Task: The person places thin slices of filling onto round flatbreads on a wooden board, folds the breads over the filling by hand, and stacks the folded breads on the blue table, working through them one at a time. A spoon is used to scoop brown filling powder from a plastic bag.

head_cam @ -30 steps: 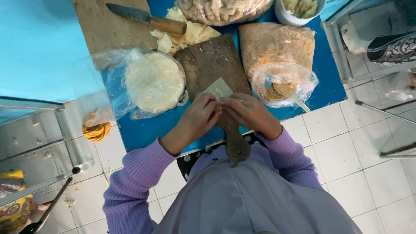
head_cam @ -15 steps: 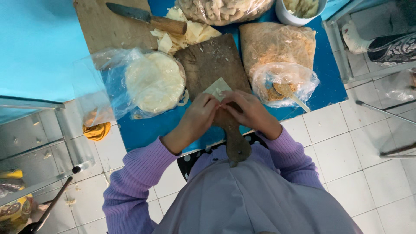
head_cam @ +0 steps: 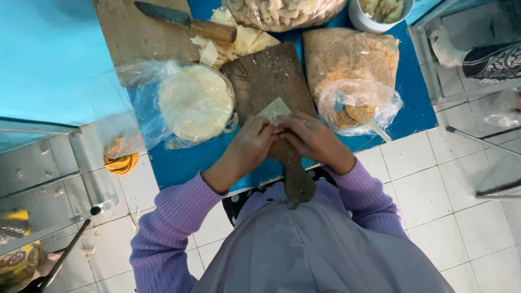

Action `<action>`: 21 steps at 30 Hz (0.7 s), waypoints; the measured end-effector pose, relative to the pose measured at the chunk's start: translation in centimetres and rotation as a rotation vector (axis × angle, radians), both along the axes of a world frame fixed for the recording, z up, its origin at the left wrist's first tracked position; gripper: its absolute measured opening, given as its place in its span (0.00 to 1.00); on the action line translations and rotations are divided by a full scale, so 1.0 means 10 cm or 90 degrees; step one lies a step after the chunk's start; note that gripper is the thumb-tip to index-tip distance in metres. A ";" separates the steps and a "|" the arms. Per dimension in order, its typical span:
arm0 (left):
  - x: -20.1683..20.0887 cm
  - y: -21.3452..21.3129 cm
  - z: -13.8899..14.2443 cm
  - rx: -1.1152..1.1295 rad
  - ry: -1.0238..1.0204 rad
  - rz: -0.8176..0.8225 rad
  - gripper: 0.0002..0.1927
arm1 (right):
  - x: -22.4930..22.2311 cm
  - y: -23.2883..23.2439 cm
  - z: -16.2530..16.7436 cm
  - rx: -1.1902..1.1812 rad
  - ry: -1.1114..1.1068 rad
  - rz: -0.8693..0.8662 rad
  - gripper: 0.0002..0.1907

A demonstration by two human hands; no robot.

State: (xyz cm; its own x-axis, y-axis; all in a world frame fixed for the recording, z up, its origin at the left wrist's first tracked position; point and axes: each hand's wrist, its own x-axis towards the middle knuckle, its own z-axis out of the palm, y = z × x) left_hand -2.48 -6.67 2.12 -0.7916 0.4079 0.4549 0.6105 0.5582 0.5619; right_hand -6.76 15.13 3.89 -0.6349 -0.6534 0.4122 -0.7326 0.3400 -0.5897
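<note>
Both my hands meet over the paddle-shaped wooden board [head_cam: 271, 76] that lies on the blue table [head_cam: 179, 163]. My left hand [head_cam: 247, 149] and right hand [head_cam: 309, 138] have their fingertips drawn together on the near edge of a small pale dough sheet [head_cam: 275, 110], pinching it between them (the far corner sticks out flat on the board).

Left of the board sits a round stack of dough sheets [head_cam: 196, 101] inside a clear plastic bag. Beyond the board lies a heap of cut dough pieces [head_cam: 239, 40], and past that a knife [head_cam: 184, 20] with a wooden handle rests on a second, larger cutting board [head_cam: 135, 32]. Right of the board is a bag of brown filling [head_cam: 350, 54] with a wooden spoon [head_cam: 366, 119] in an open smaller bag just in front of it.
</note>
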 end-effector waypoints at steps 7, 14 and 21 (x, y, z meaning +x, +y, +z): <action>-0.02 0.00 0.00 -0.038 -0.024 0.014 0.10 | -0.04 -0.05 -0.02 -0.022 -0.101 -0.053 0.26; -0.09 -0.03 0.07 0.022 -0.051 0.020 0.10 | -0.03 -0.10 -0.04 -0.027 -0.058 -0.082 0.26; -0.13 0.03 0.04 0.004 -0.057 0.069 0.07 | -0.03 -0.12 -0.01 -0.015 0.065 -0.059 0.24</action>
